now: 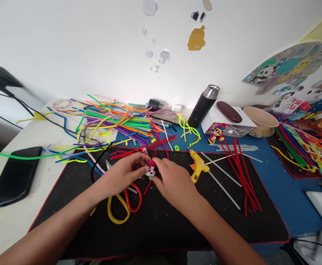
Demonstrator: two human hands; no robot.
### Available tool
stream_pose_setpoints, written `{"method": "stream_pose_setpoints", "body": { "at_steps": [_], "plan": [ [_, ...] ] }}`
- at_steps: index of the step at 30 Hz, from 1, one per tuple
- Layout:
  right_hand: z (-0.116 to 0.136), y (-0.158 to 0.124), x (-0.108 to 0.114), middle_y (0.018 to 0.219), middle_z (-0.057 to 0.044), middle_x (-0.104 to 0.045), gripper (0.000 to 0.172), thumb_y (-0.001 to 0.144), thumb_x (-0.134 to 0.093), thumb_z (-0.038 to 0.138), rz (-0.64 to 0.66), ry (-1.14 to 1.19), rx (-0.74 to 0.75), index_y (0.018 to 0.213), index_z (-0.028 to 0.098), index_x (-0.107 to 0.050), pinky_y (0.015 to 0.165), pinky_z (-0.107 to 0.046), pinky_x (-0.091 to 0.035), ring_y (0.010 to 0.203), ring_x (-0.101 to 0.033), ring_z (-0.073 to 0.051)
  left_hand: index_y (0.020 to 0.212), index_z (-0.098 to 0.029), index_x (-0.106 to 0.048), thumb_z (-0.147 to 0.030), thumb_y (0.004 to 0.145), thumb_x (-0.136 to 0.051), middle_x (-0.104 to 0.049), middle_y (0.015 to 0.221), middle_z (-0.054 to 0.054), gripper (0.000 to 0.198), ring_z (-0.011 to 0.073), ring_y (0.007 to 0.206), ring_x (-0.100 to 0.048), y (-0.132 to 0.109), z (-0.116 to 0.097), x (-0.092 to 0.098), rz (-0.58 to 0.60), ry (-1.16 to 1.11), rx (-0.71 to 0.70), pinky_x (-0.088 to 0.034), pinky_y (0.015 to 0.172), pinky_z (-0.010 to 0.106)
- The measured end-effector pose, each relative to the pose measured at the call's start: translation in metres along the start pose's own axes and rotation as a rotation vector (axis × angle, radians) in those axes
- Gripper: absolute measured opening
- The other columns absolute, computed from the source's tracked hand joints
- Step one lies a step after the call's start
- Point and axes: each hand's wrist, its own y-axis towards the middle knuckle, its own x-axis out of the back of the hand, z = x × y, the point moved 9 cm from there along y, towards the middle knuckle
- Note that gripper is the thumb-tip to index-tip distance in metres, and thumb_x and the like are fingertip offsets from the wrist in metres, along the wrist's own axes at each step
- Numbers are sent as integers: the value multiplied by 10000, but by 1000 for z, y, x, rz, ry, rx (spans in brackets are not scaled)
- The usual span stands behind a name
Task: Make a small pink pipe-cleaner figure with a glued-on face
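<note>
Both my hands meet over the black mat, pinching a small pipe-cleaner doll head with a magenta top and a white face. My left hand grips its left side with thumb and fingers. From the right, my right hand closes on it, hiding part of it. Under my left hand lie scissors with one yellow and one red handle loop. Red pipe cleaners spread just beyond my fingers. To the right of my right hand lies a yellow glue gun.
A big pile of coloured pipe cleaners covers the back left. A phone lies at left. Behind at right stand a black flask, a white box, a finished-looking doll and a bowl. Glue sticks and red pipe cleaners lie right.
</note>
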Motion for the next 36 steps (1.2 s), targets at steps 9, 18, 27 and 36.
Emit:
{"method": "stream_pose_setpoints", "body": {
  "at_steps": [9, 18, 27, 36],
  "plan": [
    [0, 0, 0, 1168, -114, -716, 428, 1026, -648, 312, 3, 5, -1, 1421, 188, -539, 754, -368, -532, 1080, -702, -300, 1166, -214, -645, -461, 970, -629, -701, 909, 14, 316, 177, 780, -643, 0, 3, -2, 9, -9, 13, -541, 720, 309],
    [0, 0, -1, 1154, -111, -718, 445, 1015, -668, 323, 1, 2, 6, 1416, 176, -541, 751, -375, -535, 1061, -705, -304, 1210, -218, -651, -500, 957, -644, -682, 920, 11, 379, 183, 784, -617, 0, 10, -2, 6, -20, 53, -523, 719, 315],
    [0, 0, -3, 1160, -114, -720, 464, 1006, -685, 318, -1, 0, 18, 1422, 168, -546, 748, -385, -544, 1055, -706, -306, 1194, -221, -654, -512, 961, -637, -693, 948, 16, 374, 183, 784, -622, 0, 9, -3, 14, -23, 49, -524, 718, 310],
    [-21, -3, 8, 1162, -96, -723, 472, 987, -711, 288, -6, -38, -49, 1428, 197, -571, 793, -393, -543, 1079, -709, -305, 1182, -227, -691, -566, 962, -622, -759, 1066, 46, 411, 218, 926, -679, -6, -10, 35, -138, 69, -28, -543, 801, 312]
  ]
}}
